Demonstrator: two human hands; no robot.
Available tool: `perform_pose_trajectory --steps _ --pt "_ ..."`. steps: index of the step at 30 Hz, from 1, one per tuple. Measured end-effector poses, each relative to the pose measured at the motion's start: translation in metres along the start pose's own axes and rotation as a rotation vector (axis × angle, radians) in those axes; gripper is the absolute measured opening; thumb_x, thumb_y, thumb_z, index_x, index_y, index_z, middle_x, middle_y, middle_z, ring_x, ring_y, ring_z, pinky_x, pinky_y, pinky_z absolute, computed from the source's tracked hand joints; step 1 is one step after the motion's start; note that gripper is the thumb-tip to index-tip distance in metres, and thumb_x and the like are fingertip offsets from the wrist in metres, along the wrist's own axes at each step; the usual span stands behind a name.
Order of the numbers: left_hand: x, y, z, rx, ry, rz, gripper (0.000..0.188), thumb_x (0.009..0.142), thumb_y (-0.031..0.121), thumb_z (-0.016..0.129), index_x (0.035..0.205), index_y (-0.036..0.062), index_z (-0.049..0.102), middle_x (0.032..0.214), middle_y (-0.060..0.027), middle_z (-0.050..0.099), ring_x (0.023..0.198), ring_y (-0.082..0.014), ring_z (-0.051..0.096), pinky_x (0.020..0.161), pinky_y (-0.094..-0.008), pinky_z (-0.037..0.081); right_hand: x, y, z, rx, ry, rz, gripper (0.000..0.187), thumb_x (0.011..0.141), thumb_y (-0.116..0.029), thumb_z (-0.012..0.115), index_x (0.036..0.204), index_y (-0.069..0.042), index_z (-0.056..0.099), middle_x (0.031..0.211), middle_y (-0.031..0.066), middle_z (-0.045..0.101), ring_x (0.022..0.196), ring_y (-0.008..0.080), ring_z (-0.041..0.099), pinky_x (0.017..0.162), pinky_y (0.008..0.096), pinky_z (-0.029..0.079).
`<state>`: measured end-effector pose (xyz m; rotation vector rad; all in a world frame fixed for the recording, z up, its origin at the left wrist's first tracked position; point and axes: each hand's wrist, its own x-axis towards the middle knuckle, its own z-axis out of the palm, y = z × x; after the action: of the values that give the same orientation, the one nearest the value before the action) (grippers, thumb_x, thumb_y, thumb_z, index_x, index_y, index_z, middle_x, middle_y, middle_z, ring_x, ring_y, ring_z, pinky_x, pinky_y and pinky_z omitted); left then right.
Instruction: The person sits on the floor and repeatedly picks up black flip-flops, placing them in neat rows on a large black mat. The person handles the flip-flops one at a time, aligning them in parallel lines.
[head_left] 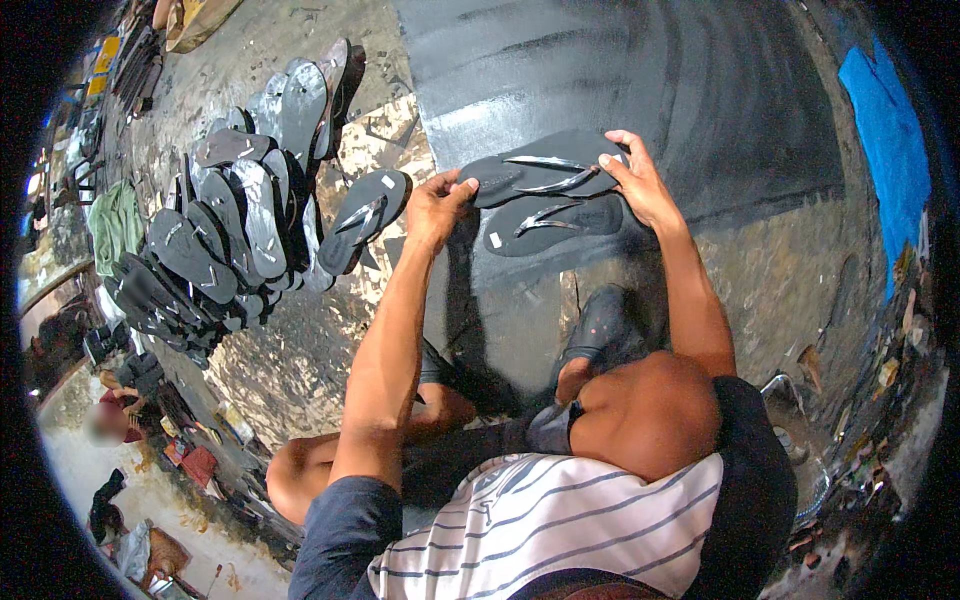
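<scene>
A black flip-flop (497,181) with a glossy dark strap is stretched level between my two hands. My left hand (438,208) pinches its heel end between thumb and fingers. Around the toe end my right hand (640,188) is closed, thumb on top. Just below it, nearer to me, a second black flip-flop (590,216) with a small white sticker lies sole down on the black sheet (740,100). Another stickered flip-flop (345,232) rests left of my left hand. Whatever is under the held flip-flop is hidden.
A large heap of dark flip-flops (215,235) leans together at the left. Beside it hangs a green cloth (115,225). Blue material (890,140) lies at the far right. A wire-framed object (795,440) stands by my right knee. A person (125,420) is at the lower left.
</scene>
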<state>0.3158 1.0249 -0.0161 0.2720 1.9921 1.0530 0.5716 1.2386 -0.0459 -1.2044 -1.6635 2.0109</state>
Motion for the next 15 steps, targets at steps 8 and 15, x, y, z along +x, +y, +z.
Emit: perform_pose_trajectory --steps 8,15 --pt "-0.002 -0.007 0.002 0.294 0.101 0.090 0.042 0.077 0.028 0.081 0.102 -0.0039 0.068 0.085 -0.0097 0.072 0.078 -0.0161 0.067 0.074 -0.0292 0.052 0.008 0.012 0.004 -0.011 -0.039 0.000 0.042 0.094 -0.016 0.062 0.132 -0.010 0.044 0.137 0.0093 0.045 0.129 0.0270 0.041 0.103 0.0407 0.038" --pt "0.002 -0.003 0.011 0.485 0.112 0.176 0.044 0.079 0.034 0.079 0.100 -0.0039 0.067 0.084 -0.0138 0.071 0.078 -0.0224 0.068 0.074 -0.0334 0.052 0.014 0.029 -0.001 -0.118 -0.032 -0.220 0.039 0.094 -0.016 0.062 0.129 -0.008 0.046 0.136 0.0101 0.047 0.131 0.0287 0.041 0.109 0.0409 0.032"
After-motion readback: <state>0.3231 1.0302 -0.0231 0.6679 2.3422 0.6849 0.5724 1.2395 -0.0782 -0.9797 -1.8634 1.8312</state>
